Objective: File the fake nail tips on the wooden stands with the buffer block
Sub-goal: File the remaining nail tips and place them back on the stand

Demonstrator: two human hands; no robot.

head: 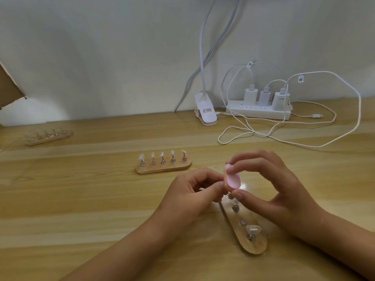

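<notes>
Pale wood desktop point(101, 199): right hand point(269, 185) pinches the pink oval buffer block point(233, 179), left hand point(192, 191) pinches a small hidden piece against it. Bracing that piece and stroking lightly seems best.

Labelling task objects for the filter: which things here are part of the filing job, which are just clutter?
Job: buffer block in right hand; near stand, middle stand, far stand with nail tips.
Clutter: clip lamp, power strip, cables, cardboard.
</notes>
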